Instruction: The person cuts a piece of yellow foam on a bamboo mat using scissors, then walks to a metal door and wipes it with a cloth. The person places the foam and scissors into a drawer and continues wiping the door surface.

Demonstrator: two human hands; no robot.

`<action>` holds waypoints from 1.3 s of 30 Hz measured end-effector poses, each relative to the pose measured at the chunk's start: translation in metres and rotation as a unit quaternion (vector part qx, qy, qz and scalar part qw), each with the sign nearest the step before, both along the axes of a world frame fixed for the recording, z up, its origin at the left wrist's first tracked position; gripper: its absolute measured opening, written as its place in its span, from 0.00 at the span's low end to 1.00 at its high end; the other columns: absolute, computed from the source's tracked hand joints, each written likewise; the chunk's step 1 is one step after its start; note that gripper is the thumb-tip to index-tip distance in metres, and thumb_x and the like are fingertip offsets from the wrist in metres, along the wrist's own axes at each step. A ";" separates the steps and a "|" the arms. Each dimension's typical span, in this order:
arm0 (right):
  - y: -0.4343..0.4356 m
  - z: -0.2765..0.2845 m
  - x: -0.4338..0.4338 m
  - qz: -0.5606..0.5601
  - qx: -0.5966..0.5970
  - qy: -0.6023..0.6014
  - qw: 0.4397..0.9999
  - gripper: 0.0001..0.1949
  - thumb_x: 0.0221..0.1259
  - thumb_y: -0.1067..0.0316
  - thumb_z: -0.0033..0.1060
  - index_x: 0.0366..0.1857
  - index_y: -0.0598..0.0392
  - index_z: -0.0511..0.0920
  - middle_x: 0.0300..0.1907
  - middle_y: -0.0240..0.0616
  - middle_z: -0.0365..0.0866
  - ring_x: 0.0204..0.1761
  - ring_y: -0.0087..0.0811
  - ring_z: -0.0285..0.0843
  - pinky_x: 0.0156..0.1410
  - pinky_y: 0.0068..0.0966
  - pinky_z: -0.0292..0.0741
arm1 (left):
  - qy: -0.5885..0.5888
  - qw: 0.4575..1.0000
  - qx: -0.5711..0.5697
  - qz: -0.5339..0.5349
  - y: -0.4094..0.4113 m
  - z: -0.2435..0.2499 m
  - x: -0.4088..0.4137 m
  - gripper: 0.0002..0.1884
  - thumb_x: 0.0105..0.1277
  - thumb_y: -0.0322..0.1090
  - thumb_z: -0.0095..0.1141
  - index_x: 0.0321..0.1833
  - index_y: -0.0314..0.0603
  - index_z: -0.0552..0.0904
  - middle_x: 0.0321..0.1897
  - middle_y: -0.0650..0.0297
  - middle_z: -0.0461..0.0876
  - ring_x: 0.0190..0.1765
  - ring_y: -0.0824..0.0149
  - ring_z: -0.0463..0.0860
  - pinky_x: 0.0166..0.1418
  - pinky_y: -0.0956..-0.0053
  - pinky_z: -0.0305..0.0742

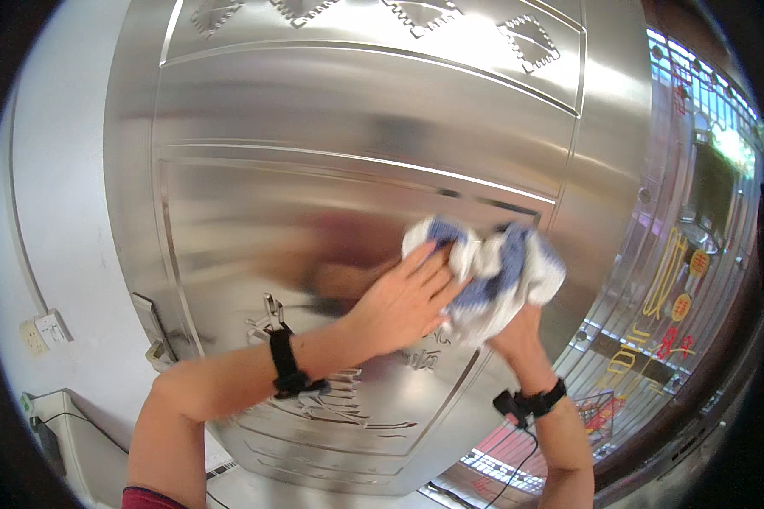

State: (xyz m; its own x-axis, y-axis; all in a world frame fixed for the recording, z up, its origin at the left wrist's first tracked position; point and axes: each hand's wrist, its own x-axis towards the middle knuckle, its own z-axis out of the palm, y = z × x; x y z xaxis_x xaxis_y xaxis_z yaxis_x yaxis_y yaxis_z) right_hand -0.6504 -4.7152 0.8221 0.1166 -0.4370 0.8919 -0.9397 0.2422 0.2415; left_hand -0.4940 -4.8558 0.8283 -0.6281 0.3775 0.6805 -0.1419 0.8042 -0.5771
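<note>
A white cloth with blue stripes (503, 273) is bunched up against the brushed stainless steel door (280, 242) before me. My left hand (404, 302) reaches across from the left, its fingers laid on and into the cloth's near side. Below the bundle, my right hand (516, 334) grips it, with most of its fingers hidden in the folds. Black straps with small devices circle both wrists. The door has raised panel lines and embossed decorations, and a blurred reflection shows on its surface.
At the door's left edge is a handle (156, 324). A wall switch (52, 327) and socket sit on the white wall (63, 191). A pale box-like unit (89, 445) stands lower left. To the right is a barred glass panel (643, 305) bearing red and yellow markings.
</note>
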 end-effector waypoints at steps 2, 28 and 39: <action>-0.009 0.048 -0.005 0.028 -0.046 0.033 0.998 0.42 0.51 0.44 0.62 0.70 0.53 0.60 0.71 0.51 0.56 0.74 0.52 0.50 0.76 0.50 0.44 | 0.054 0.999 -0.005 0.004 0.000 0.043 -0.008 0.35 0.61 0.52 0.56 0.67 0.37 0.68 0.51 0.52 0.74 0.63 0.52 0.68 0.76 0.53 0.47; -0.133 0.220 0.061 -0.069 -0.138 0.289 0.945 0.29 0.62 0.51 0.51 0.68 0.44 0.65 0.71 0.39 0.62 0.74 0.45 0.51 0.77 0.49 0.39 | 0.319 0.948 -0.012 0.018 -0.093 0.170 0.088 0.35 0.66 0.51 0.50 0.70 0.34 0.63 0.65 0.43 0.64 0.72 0.47 0.58 0.76 0.51 0.45; -0.272 0.172 0.268 0.123 -0.096 0.300 0.941 0.24 0.61 0.49 0.50 0.61 0.44 0.74 0.65 0.43 0.67 0.69 0.41 0.62 0.69 0.51 0.55 | 0.366 0.896 0.136 0.211 -0.223 0.072 0.261 0.38 0.66 0.49 0.51 0.74 0.37 0.56 0.62 0.37 0.62 0.68 0.41 0.61 0.73 0.45 0.51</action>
